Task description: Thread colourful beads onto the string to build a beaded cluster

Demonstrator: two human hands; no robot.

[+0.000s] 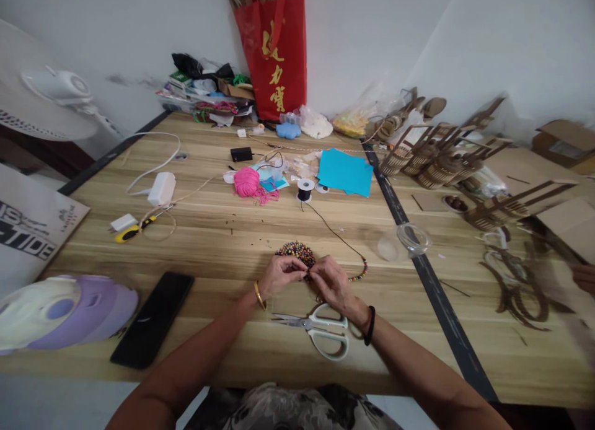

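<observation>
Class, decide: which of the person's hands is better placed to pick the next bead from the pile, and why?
Left. The left hand sits right beside the bead pile, while the right hand lies farther off, by the beaded cord.

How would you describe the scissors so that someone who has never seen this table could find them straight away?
Start at the near edge of the wooden table, just below the left hand and right hand working at the bead pile. The scissors lie flat there, blades pointing left. Their pale looped handles set them apart from the black phone farther left.
</observation>
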